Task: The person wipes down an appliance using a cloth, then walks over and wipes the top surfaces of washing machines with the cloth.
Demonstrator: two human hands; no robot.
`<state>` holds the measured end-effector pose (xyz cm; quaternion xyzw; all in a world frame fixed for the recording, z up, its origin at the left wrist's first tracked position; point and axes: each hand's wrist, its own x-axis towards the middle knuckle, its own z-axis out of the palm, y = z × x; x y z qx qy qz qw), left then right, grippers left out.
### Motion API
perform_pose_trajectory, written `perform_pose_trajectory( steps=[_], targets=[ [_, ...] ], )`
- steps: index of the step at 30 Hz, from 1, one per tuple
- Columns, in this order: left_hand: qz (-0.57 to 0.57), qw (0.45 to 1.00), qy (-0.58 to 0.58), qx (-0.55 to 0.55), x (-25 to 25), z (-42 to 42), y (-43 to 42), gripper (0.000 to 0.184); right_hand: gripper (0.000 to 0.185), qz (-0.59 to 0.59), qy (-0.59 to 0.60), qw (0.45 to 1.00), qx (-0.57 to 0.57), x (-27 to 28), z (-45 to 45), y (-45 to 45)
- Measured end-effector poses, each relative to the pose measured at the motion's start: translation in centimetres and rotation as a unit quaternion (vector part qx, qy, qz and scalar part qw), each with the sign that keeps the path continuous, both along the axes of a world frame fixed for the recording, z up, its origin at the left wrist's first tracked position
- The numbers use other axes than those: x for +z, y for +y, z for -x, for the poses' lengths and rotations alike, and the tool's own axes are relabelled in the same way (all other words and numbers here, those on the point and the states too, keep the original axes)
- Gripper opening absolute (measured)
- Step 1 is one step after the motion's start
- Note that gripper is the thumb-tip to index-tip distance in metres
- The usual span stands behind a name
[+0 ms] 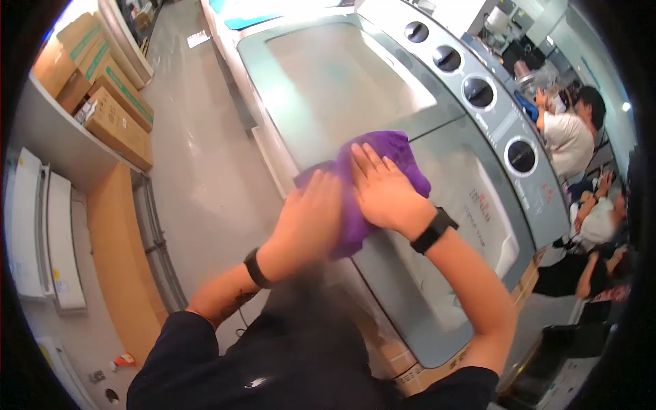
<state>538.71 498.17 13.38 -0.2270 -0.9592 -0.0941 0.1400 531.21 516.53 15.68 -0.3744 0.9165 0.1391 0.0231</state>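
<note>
A purple cloth (403, 154) lies bunched over the front edge of a grey twin-tub washing machine (437, 147), near the seam between its two lids. My right hand (389, 195) presses flat on the cloth with its fingers stretched out. Beside it, my left hand (307, 215) rests on the cloth's near left part, blurred by motion, its fingers extended. Under the cloth, the lid surface is hidden. The left lid (328, 68) and the right lid (458, 205) are both closed.
A control panel with several black knobs (478, 92) runs along the machine's far side. Cardboard boxes (116, 126) are stacked on a shelf at the left, with white panels (65, 239) below. Other people (570, 140) sit at the right. Grey floor (198, 150) runs along the left.
</note>
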Motion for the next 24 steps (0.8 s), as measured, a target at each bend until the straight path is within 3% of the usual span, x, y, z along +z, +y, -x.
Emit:
perform_pose_trajectory(
  steps=[2,7,10,15,20,24],
  targets=[
    [-0.02,0.999,0.02,-0.017,-0.1,-2.4,1.2,0.058,0.058,0.028,0.005,0.999,0.024,-0.1,-2.7,2.5],
    [0.002,0.996,-0.003,-0.084,0.0,-7.1,4.9,0.067,0.062,0.129,-0.065,0.979,-0.142,1.7,-12.7,8.1],
    [-0.096,0.977,-0.057,-0.182,-0.5,-7.5,6.6,0.07,0.065,0.162,-0.038,0.957,-0.238,1.1,-19.7,9.8],
    [-0.068,0.926,-0.085,-0.362,-0.6,-8.7,9.0,0.072,0.067,0.145,-0.063,0.902,-0.401,1.3,-29.2,9.4],
    [-0.01,0.939,-0.075,-0.335,0.0,-11.5,10.7,0.062,0.063,0.111,0.004,0.865,-0.489,-1.3,-33.7,7.3],
    [0.046,0.946,-0.06,-0.315,0.1,-11.9,11.5,0.056,0.056,0.13,0.073,0.796,-0.587,-3.2,-32.5,3.4]
  ],
)
